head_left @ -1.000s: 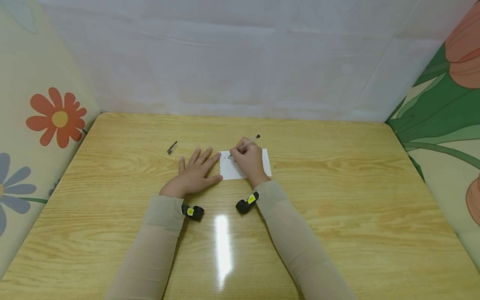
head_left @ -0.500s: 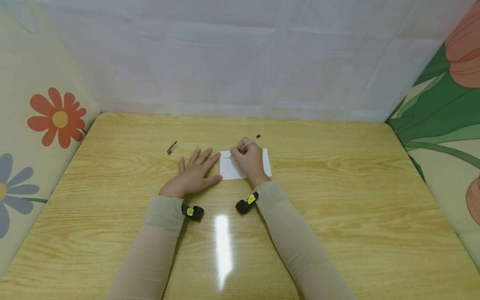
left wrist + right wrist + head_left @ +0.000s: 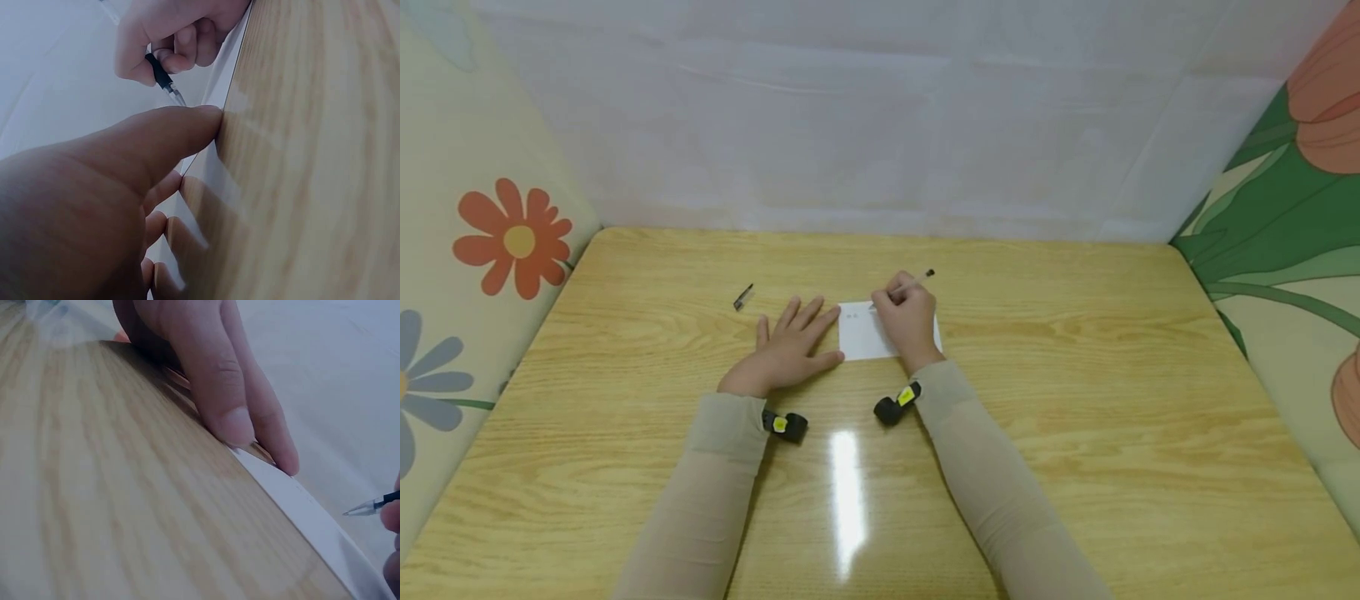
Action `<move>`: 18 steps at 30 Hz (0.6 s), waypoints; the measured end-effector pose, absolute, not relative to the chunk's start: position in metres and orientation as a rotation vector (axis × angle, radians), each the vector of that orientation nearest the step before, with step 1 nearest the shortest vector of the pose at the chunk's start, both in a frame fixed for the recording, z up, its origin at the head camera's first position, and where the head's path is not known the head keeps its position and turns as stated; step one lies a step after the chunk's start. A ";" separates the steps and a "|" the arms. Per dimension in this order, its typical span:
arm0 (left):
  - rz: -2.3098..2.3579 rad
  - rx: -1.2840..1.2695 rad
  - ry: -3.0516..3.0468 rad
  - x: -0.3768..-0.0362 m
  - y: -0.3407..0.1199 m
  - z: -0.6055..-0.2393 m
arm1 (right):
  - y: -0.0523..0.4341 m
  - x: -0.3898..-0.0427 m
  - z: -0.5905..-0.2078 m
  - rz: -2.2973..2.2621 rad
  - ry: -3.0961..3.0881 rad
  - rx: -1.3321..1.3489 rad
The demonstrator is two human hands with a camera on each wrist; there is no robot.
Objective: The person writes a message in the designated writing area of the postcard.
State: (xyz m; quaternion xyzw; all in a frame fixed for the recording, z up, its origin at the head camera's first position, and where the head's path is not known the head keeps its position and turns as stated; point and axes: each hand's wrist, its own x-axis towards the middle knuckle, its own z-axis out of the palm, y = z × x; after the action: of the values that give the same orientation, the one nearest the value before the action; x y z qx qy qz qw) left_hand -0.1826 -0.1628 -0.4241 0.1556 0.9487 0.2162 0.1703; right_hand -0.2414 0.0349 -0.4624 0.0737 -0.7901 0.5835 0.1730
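A small white sheet of paper (image 3: 863,337) lies on the wooden table, with a couple of tiny marks near its upper left corner. My left hand (image 3: 786,352) lies with fingers spread, its thumb and index fingertips at the paper's left edge. Between thumb and fingers my right hand (image 3: 910,321) pinches a pen (image 3: 916,282) with a clear barrel and dark end. In the left wrist view the pen's black grip (image 3: 159,72) and metal tip point down. The right wrist view shows the pen tip (image 3: 359,509) close over the paper.
A pen cap (image 3: 743,297) lies on the table (image 3: 1075,375) beyond the left hand. White sheeting (image 3: 880,117) hangs behind the table's far edge. Panels with painted flowers (image 3: 518,240) stand at both sides. Each wrist wears a black camera (image 3: 891,410).
My right hand has shifted slightly right along the paper with the pen, uncovering the small marks at the upper left. The left hand has stayed in place.
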 end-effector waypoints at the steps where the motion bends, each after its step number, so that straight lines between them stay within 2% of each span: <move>1: 0.615 0.441 2.695 -0.183 -0.163 -0.424 | 0.036 -0.242 -0.463 1.664 -2.235 0.206; 18: 0.601 0.440 2.694 -0.183 -0.163 -0.425 | 0.036 -0.242 -0.461 1.737 -2.338 0.255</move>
State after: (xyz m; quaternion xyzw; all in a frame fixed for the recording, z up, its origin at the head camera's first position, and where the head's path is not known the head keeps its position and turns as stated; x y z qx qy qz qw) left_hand -0.1830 -0.1634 -0.4246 0.1551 0.9494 0.2118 0.1724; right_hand -0.2420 0.0358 -0.4615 0.0868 -0.7949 0.5906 0.1086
